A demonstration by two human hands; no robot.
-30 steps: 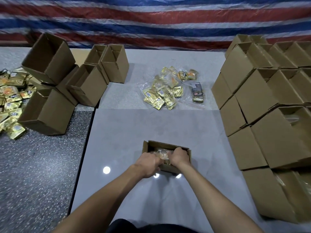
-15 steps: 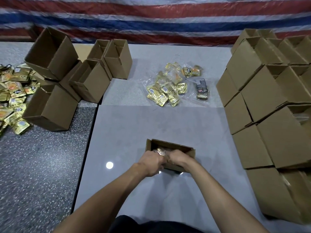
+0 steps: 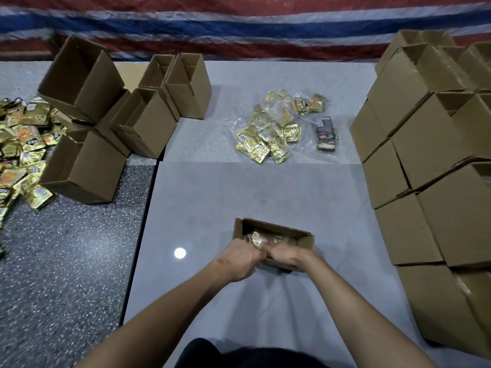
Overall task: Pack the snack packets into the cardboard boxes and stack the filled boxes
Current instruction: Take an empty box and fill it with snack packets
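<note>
Left hand (image 3: pixel 239 257), right hand (image 3: pixel 286 254) grip packets (image 3: pixel 256 239), box (image 3: pixel 307 239) rim.

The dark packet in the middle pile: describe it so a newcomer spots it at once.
Between the open boxes on the left and the tall box stack on the right lies a cluster of gold packets. The dark packet sits at its right edge, nearest the stack, the only black-brown one.

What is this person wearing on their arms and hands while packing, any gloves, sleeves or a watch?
Both the left hand and right hand are bare, without gloves. The forearms are uncovered as far as the picture shows: no sleeves, watch or bracelet. A dark garment shows at the bottom edge.
</note>
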